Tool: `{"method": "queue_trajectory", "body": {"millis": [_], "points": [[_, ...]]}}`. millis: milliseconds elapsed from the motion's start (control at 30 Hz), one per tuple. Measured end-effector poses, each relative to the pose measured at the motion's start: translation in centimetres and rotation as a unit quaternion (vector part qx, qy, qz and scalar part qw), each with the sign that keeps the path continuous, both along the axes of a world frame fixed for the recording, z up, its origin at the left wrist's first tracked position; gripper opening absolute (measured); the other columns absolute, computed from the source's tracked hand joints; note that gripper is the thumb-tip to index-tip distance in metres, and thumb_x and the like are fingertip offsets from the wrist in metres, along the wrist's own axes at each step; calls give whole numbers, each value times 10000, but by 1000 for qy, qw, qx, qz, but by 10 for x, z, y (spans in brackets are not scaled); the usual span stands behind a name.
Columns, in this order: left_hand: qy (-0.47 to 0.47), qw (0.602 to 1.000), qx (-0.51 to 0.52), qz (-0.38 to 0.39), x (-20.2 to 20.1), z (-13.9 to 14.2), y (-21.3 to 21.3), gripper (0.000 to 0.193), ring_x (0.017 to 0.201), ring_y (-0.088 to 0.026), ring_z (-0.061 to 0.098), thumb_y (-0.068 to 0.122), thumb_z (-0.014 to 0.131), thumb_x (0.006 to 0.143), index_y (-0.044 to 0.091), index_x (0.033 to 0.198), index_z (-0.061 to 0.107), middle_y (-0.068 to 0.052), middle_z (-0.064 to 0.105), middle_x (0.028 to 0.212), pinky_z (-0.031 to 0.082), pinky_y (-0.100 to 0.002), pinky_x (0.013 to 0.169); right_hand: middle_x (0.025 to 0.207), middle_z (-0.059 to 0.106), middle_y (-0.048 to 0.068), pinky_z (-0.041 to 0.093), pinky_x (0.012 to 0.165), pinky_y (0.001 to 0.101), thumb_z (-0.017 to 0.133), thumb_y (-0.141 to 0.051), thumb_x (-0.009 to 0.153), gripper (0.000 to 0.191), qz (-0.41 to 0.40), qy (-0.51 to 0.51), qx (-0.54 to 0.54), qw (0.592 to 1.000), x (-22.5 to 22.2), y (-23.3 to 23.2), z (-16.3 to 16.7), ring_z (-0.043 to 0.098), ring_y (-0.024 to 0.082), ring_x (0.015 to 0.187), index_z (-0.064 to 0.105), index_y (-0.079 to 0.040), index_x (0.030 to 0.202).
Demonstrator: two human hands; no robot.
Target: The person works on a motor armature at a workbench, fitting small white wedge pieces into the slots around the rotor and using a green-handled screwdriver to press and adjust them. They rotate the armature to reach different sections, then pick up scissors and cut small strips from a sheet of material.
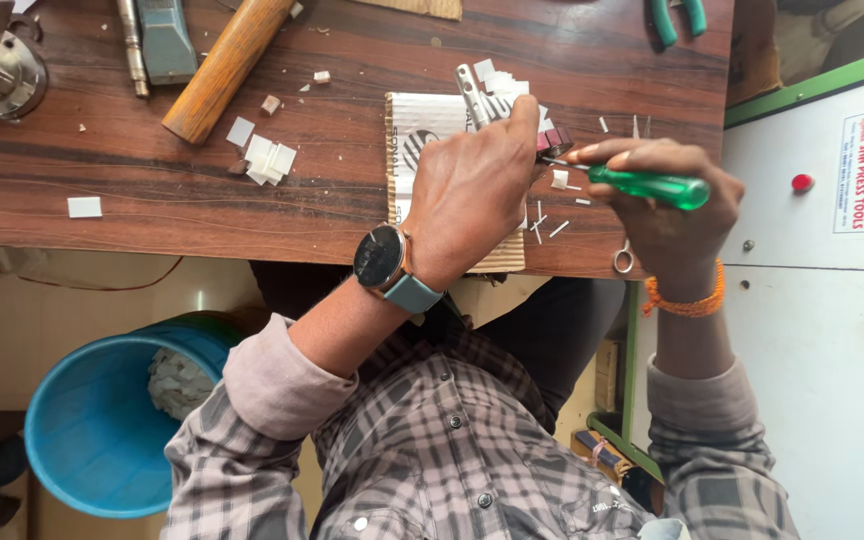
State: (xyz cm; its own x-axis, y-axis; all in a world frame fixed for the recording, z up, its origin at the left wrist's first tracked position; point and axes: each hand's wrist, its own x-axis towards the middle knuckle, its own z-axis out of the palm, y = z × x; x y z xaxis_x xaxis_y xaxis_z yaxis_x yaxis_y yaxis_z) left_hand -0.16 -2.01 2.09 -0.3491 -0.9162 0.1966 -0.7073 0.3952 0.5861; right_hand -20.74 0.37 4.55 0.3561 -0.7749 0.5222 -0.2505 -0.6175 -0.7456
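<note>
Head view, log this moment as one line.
left hand: steadies small part | right hand: holds green screwdriver | cardboard on wooden table

workshop | scarred wooden bench [152,200] | hammer handle [224,68], pliers [677,18] | machine panel with coloured buttons [822,180]

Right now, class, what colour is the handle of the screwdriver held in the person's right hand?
Translucent green: the screwdriver handle shows best in the head view, gripped by the right hand.

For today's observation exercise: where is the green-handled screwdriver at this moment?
In the head view, the green-handled screwdriver lies in the right hand, right of the left hand, above the wooden table's near edge.
</note>
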Motion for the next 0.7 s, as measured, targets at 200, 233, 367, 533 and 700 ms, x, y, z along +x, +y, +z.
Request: {"method": "queue_trajectory", "body": {"millis": [200, 233, 367, 533, 700], "points": [[-20, 1000, 3, 19, -7, 5, 0, 251, 495, -216, 677, 77, 703, 882, 23, 1008, 493, -101, 664, 689, 497, -334, 353, 1112, 717, 224, 668, 868, 376, 815, -44, 900, 356, -80, 8, -113, 990, 14, 19, -33, 751, 299, 1051, 539, -2, 1121], [-24, 999, 7, 21, -8, 5, 1, 244, 497, -215, 684, 83, 696, 903, 18, 1013, 488, -104, 666, 700, 503, -326, 346, 1130, 707, 229, 674, 882, 386, 815, -43, 886, 369, -86, 1, -141, 986, 20, 23, -41, 745, 295, 1073, 530, -2, 1117], [3, 998, -47, 44, -4, 2, 5, 319, 531, -256, 702, 134, 711, 824, 13, 997, 472, -120, 675, 758, 510, -332, 363, 1187, 653, 208, 660, 984, 426, 800, 67, 920, 344, -140, 40, -202, 969, 40, 34, -64, 703, 346, 1172, 506, -1, 1086], [-36, 997, -33, 56, -1, -2, 1, 189, 513, -241, 697, 74, 641, 944, 21, 995, 467, -108, 668, 774, 503, -336, 350, 1171, 637, 185, 655, 1003, 423, 792, 82, 918, 300, -145, 26, -131, 980, 47, 36, -57, 701, 356, 1175, 534, -2, 1045], [-33, 998, -37, 46, -2, -6, 8, 183, 536, -220, 705, 86, 642, 942, 17, 1018, 491, -93, 663, 781, 509, -331, 368, 1106, 726, 145, 667, 818, 290, 850, -42, 934, 319, -161, 95, -66, 980, 37, 33, -10, 767, 226, 1029, 553, -42, 1049]]}}
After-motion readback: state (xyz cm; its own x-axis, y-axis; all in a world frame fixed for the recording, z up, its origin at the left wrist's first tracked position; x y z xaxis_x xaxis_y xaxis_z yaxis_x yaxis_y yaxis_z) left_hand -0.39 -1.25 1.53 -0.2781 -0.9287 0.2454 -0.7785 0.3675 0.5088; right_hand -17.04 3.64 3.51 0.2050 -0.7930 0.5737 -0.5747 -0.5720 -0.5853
